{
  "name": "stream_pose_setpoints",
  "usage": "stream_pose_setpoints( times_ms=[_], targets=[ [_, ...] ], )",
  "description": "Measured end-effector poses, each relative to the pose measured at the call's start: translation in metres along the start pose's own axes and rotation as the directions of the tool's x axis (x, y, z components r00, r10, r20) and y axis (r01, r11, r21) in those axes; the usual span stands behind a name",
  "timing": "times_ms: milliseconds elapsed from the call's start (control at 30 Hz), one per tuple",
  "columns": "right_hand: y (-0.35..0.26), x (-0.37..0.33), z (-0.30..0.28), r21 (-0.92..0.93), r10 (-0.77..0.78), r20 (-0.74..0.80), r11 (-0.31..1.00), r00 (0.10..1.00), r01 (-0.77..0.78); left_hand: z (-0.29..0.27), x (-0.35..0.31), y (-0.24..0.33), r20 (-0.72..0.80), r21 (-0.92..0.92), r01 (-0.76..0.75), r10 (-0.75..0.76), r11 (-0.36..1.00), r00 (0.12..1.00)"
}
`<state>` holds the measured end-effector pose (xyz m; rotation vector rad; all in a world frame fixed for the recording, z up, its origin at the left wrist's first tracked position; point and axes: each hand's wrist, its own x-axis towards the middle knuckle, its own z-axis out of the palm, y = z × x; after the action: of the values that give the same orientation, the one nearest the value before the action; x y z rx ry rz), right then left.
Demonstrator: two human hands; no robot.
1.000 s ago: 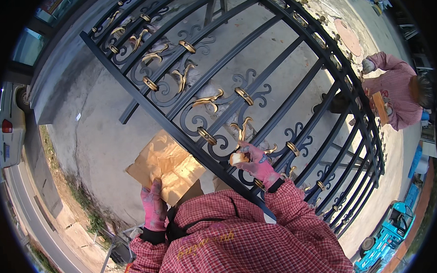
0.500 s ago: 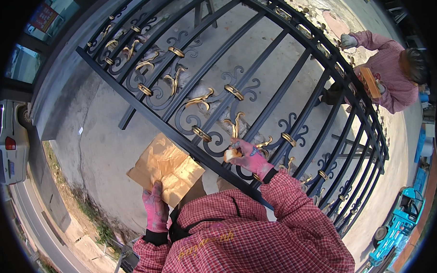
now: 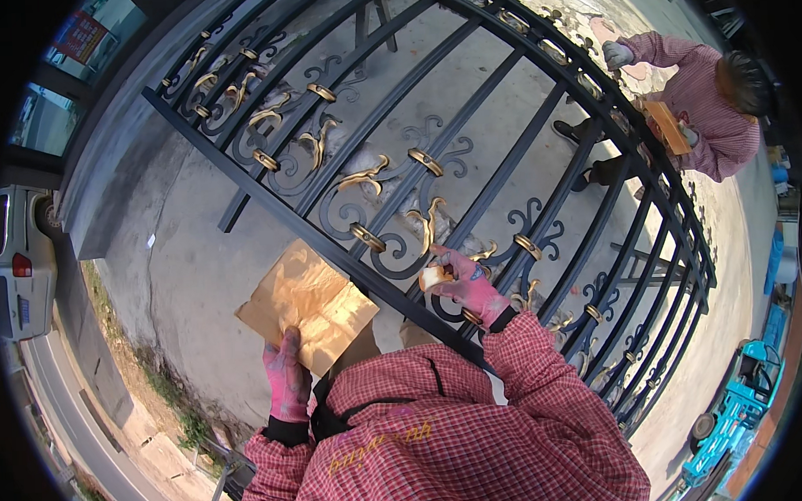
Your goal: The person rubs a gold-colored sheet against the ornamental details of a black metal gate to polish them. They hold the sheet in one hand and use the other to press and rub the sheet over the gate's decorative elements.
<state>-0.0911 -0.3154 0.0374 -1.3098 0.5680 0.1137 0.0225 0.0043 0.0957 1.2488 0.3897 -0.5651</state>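
My left hand [image 3: 288,380], in a pink glove, grips the lower edge of a brown cardboard sheet [image 3: 310,302] whose surface is smeared with gold paint. Pinched in the pink-gloved fingers of my right hand [image 3: 470,292] is a small pale sponge [image 3: 435,278] with gold-brown stains. That hand is over the near rail of a dark metal railing panel [image 3: 394,295], beside a scroll and a gold-coloured leaf ornament [image 3: 431,223]. Left of the sponge, a gold collar [image 3: 367,237] wraps the bars.
Across the panel a co-worker [image 3: 701,107] in a checked jacket holds an orange-brown board [image 3: 666,126], one gloved hand near the far rail. Sawhorse legs [image 3: 375,22] show under the panel. A white van [image 3: 22,264] stands left, a turquoise vehicle [image 3: 738,407] lower right.
My right hand has shifted slightly rightward and up with the sponge. The cardboard has barely moved. The co-worker has shifted left and up, and their legs now show between the bars.
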Motion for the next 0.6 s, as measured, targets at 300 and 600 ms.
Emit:
stream_pose_setpoints(
  times_ms=[300,600],
  targets=[
    [-0.019,0.009,-0.018,0.047,0.134,0.215,0.988,0.967,-0.147,0.004,-0.003,0.002,0.016,-0.026,0.008,-0.008,1.000,1.000],
    [-0.016,-0.015,-0.014,0.068,0.019,0.135,0.997,0.991,-0.029,0.013,-0.004,-0.001,0.056,-0.037,-0.017,0.019,0.999,0.998]
  ],
)
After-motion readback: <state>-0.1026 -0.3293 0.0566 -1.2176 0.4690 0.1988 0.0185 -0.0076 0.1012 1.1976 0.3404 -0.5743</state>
